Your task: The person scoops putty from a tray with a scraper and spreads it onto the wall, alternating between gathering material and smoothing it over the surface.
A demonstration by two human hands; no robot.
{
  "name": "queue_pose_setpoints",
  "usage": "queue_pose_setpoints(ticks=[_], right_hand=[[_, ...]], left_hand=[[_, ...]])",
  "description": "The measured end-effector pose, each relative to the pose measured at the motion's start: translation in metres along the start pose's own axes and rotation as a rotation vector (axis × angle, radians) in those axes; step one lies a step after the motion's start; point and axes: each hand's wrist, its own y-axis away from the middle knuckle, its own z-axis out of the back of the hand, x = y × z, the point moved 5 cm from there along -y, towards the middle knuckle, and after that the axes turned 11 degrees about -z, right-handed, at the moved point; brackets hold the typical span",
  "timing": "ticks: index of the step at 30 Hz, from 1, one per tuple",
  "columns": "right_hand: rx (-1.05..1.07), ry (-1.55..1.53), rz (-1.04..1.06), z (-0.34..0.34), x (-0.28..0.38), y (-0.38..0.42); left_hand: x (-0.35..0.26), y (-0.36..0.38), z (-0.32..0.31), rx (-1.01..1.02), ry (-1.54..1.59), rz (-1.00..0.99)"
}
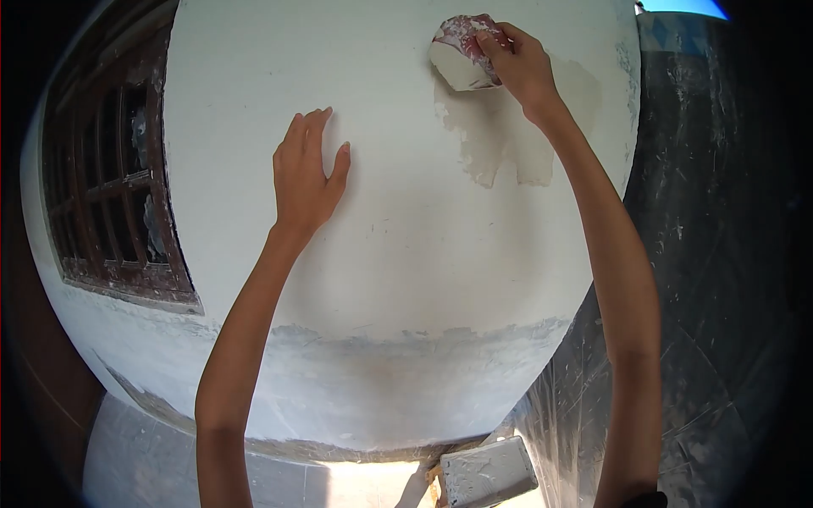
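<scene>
My right hand point(523, 69) is closed on a reddish scraper point(467, 52) smeared with white material, its pale blade lying against the upper part of the white wall point(389, 195). Below and right of the tool, a beige damp-looking patch point(508, 140) with ragged lower edges covers part of the wall. To the left, my left hand point(306, 169) is raised at the wall with its fingers apart and nothing in it. Whether its palm touches the surface cannot be made out.
A brown wooden window point(114, 178) with panes is at the left. Dark sheeting point(703, 254) hangs along the right. On the floor at the bottom stands a tray point(489, 474) of whitish material. A rough grey band point(381, 343) crosses the lower wall.
</scene>
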Motion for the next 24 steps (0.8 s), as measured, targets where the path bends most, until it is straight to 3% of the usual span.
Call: queue_pose_setpoints(ticks=[2, 4, 6, 11, 18, 20, 24], right_hand=[[-0.085, 0.083, 0.101, -0.006, 0.009, -0.019], [-0.232, 0.178, 0.541, -0.019, 0.042, -0.008], [-0.179, 0.183, 0.497, -0.026, 0.045, -0.009], [-0.335, 0.384, 0.79, -0.04, 0.051, 0.006], [-0.369, 0.305, 1.011, -0.056, 0.025, 0.018], [-0.455, 0.509, 1.054, -0.063, 0.01, 0.02], [-0.605, 0.525, 1.161, -0.086, -0.01, 0.032]], left_hand=[[0.009, -0.002, -0.008, -0.03, -0.047, -0.018], [0.014, 0.0, -0.014, -0.059, -0.099, -0.033], [0.02, 0.0, -0.021, -0.091, -0.1, -0.024], [0.021, 0.007, -0.029, -0.102, -0.172, -0.039], [0.024, 0.009, -0.033, -0.068, -0.207, -0.033], [0.023, 0.01, -0.032, -0.06, -0.21, -0.032], [0.023, 0.01, -0.032, -0.062, -0.224, -0.032]])
